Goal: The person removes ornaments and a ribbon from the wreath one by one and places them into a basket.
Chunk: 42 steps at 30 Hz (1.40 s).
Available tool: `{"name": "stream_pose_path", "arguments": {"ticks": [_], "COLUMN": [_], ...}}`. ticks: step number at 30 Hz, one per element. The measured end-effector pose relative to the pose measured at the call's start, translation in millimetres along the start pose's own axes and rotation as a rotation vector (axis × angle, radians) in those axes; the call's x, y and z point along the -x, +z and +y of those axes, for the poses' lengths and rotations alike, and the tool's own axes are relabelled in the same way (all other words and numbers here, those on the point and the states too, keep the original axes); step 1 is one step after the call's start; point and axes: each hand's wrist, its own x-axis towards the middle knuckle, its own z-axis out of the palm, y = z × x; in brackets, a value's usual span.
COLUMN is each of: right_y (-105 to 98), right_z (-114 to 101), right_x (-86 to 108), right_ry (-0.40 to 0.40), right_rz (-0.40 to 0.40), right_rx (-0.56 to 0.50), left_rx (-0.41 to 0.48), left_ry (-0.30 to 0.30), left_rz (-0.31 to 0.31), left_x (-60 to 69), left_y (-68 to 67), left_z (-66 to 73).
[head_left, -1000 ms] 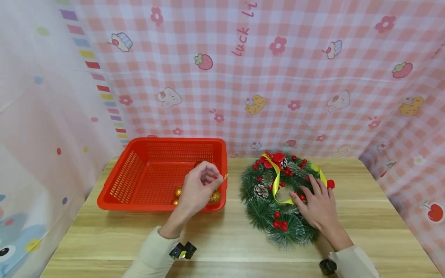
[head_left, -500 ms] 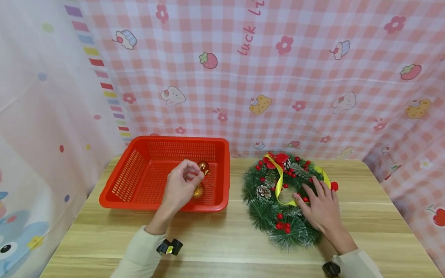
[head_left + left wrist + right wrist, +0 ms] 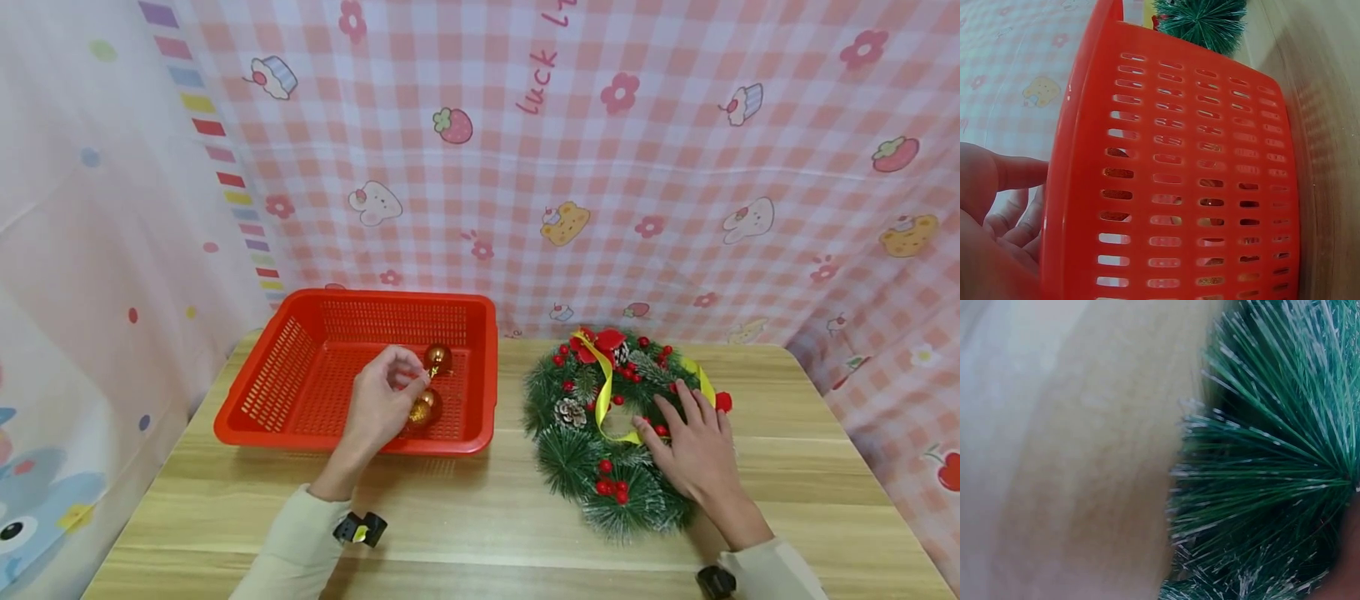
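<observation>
My left hand (image 3: 377,406) is over the red plastic basket (image 3: 258,433), thumb and index finger pinched together at the string of a glittery gold Christmas bauble (image 3: 418,413). That bauble hangs just below the fingertips. Beside it are a shiny gold bauble (image 3: 438,357) and another partly hidden one (image 3: 432,400). Through the slots in the left wrist view, glittery gold (image 3: 1117,173) shows near the rim. My right hand (image 3: 697,450) rests with spread fingers on the right side of a green Christmas wreath (image 3: 566,458). Pine needles (image 3: 1260,481) fill part of the right wrist view.
A yellow ribbon (image 3: 603,392) loops across the wreath, which carries red berries (image 3: 611,487) and a pine cone (image 3: 570,412). Both basket and wreath stand on a wooden table (image 3: 480,533). A checked pink cloth (image 3: 510,183) hangs behind.
My left hand has moved left from the basket's right side with the bauble, then slightly further left. More baubles in the basket are now visible. The right hand has stayed on the wreath.
</observation>
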Motion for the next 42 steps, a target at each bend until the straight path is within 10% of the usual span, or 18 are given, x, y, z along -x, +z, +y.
{"name": "stream_pose_path", "arguments": {"ticks": [10, 22, 42], "right_y": [-2, -3, -3], "right_z": [2, 3, 1], "right_x": [0.5, 1.7, -0.3], "right_ry": [0.003, 0.015, 0.012], "right_rz": [0.007, -0.011, -0.005], "right_rx": [0.014, 0.016, -0.058], "left_rx": [-0.011, -0.111, -0.606], "left_ry": [0.006, 0.077, 0.139], "left_rz": [-0.031, -0.236, -0.376], "left_x": [-0.8, 4.4, 19.9], "left_y": [4.7, 27.0, 58.6], "left_z": [-3.1, 4.6, 7.7]}}
